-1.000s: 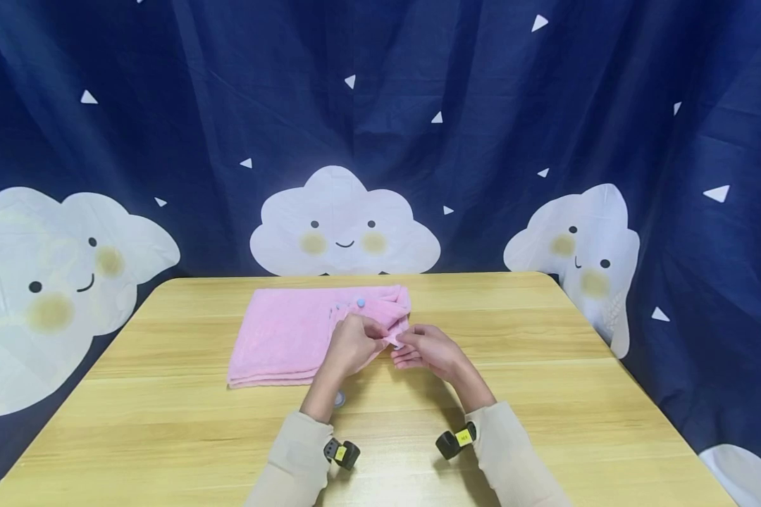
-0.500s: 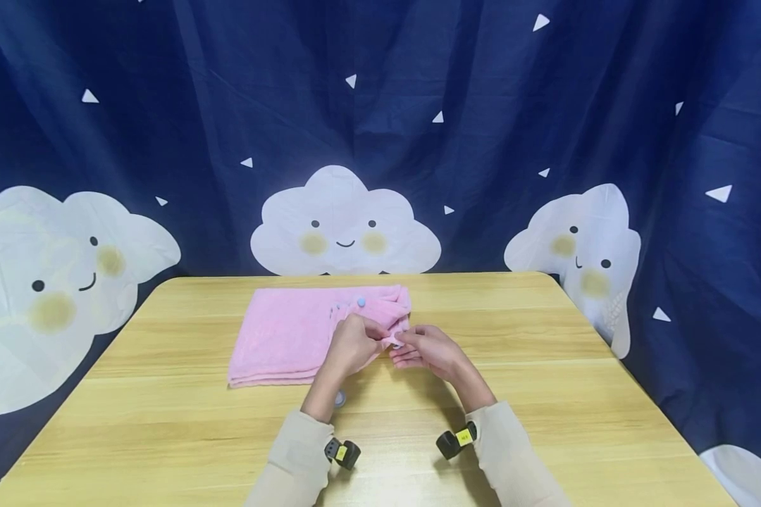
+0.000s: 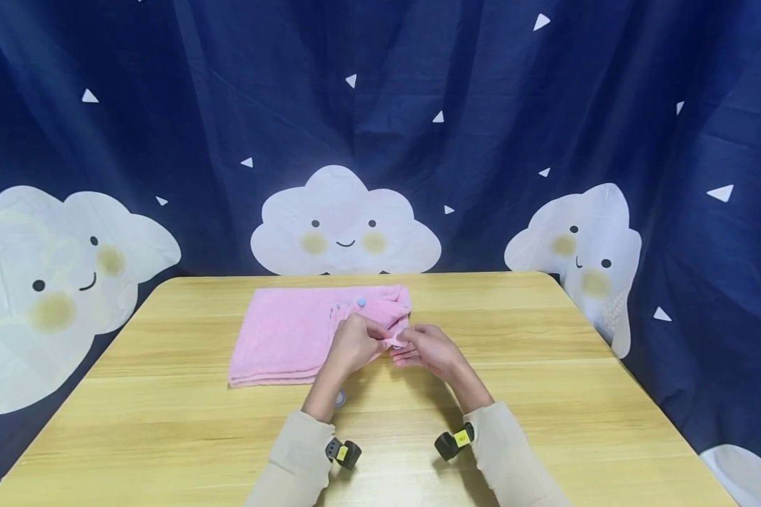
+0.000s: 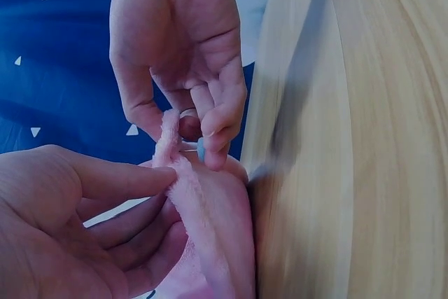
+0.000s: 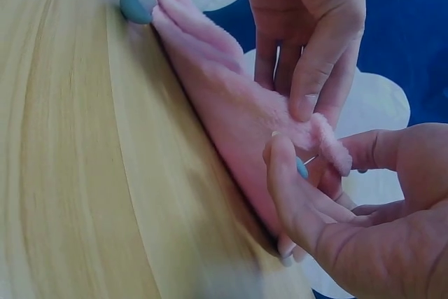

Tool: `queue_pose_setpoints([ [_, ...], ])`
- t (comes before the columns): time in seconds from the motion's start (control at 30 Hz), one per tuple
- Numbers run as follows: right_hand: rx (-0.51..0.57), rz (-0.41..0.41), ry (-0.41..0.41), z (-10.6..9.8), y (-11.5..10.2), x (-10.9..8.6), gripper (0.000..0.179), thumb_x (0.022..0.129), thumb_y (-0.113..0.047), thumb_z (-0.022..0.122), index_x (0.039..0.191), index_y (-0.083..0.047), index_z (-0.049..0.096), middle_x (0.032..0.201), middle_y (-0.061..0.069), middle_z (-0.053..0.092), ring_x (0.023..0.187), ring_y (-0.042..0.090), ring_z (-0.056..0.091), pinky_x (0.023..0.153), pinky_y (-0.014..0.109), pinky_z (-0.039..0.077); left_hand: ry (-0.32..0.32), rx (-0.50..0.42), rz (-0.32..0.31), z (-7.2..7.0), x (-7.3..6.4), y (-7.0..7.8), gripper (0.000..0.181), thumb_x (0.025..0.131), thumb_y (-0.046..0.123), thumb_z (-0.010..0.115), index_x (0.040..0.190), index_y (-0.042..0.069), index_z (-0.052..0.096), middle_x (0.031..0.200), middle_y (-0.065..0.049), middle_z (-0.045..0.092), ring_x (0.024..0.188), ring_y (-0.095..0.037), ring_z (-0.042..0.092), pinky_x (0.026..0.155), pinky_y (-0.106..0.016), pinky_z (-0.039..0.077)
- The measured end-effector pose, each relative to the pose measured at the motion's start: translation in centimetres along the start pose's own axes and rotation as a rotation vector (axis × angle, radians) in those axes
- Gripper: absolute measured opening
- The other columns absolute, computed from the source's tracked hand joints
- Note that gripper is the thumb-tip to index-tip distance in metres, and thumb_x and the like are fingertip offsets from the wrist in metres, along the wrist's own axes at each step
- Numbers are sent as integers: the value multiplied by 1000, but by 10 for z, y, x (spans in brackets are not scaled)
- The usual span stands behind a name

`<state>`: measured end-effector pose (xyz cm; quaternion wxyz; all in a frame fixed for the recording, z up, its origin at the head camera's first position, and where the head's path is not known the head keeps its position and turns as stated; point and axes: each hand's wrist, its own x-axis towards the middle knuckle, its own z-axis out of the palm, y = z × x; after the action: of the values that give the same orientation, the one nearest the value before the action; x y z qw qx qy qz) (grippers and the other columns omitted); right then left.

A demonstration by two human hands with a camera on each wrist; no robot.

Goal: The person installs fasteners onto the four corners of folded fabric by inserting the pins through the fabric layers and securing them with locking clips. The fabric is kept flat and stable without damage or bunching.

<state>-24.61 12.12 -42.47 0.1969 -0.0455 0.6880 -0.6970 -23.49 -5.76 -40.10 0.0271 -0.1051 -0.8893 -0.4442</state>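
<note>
A pink plush cloth [image 3: 285, 331] lies folded on the table, its right corner lifted between both hands. My left hand [image 3: 355, 343] pinches the raised edge between thumb and fingers. Opposite it, my right hand [image 3: 432, 350] has thumb and fingers curled around the cloth's corner, gripping a small blue-headed pin [image 5: 302, 167] there. A thin metal shaft shows beside the blue head in the right wrist view. Fingers partly cover the pin. Another blue head [image 3: 361, 302] sits on the cloth's upper right part.
A round grey-blue piece [image 3: 340, 399] lies on the wooden table [image 3: 165, 422] beside my left forearm; it also shows as a blue dome [image 5: 136, 3] in the right wrist view. Behind the table hangs a dark blue curtain [image 3: 482, 162] with cloud faces.
The hands stay at the cloth's corner with only slight finger shifts. The gripped edge turns a little between the fingertips; the rest of the cloth keeps its place.
</note>
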Motion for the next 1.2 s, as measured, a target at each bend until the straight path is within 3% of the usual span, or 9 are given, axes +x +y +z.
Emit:
queue_pose_setpoints([
  [0.17,1,-11,8,2,0,-1,21,98,-7,50,109,9,56,98,27,71,81,23,73,78,33,62,0,9,-5,0,0,0,14,77,0,78,89,7,82,85,-6,79,75,-13,67,67,-27,52],
  [0.7,-14,-8,-14,2,1,-1,27,98,-7,49,114,14,55,86,12,70,77,17,70,78,30,61,-1,23,-28,2,1,0,14,77,0,77,87,9,83,84,-5,79,69,-12,62,62,-25,49],
  [1.03,-15,-12,-25,4,1,-2,17,97,-5,47,105,7,56,78,4,67,70,12,67,70,23,59,-8,20,-36,3,-1,1,15,77,-3,76,86,8,82,84,-6,79,64,-11,59,57,-23,46],
  [1.2,-6,-20,10,5,1,-1,11,93,-1,48,98,5,56,76,3,63,68,10,62,66,21,55,-17,28,-36,3,-1,2,18,75,-3,75,86,9,83,84,-5,79,66,-11,59,58,-24,46],
])
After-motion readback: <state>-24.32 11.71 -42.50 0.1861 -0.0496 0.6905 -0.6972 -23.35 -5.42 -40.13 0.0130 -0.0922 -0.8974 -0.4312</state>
